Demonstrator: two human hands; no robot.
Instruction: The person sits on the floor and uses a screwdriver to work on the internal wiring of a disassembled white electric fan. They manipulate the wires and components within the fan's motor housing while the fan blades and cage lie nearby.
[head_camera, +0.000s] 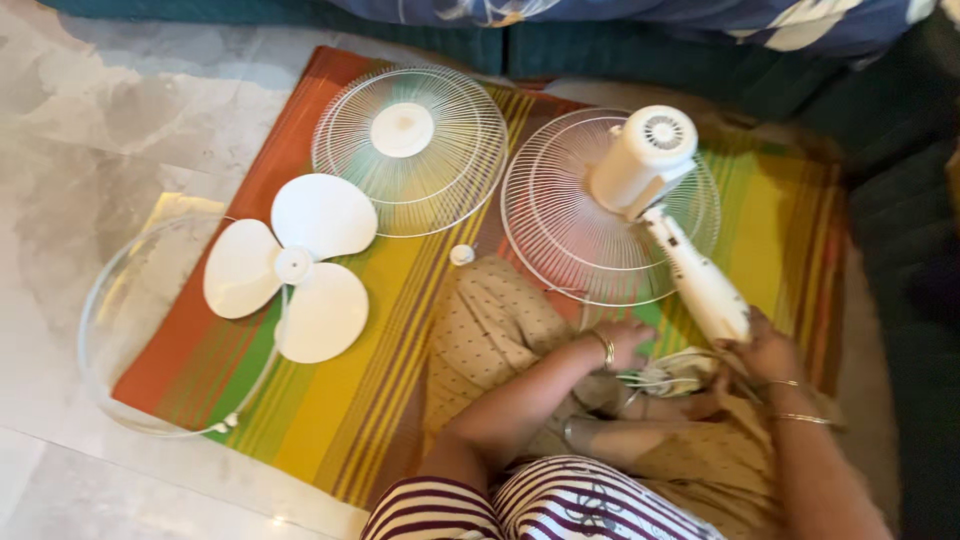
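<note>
A white fan motor head (648, 152) with its rear wire guard (560, 215) lies tilted on a striped mat (390, 330). My right hand (765, 347) grips the fan's white neck (705, 290) near its lower end. Close beside it, my left hand (622, 340) rests by a bundle of white cord (668, 378), touching or holding it; the fingers are partly hidden. A white three-blade fan propeller (295, 265) lies to the left. The front wire guard (410, 148) lies flat behind it. A small white cap (461, 254) sits between them.
A thin clear plastic guard ring (95, 300) lies at the mat's left edge on a marble floor (120, 110). Dark green cushions (900, 180) and patterned blue fabric (640, 15) border the back and right. My dotted beige clothing (495, 325) covers the mat's centre.
</note>
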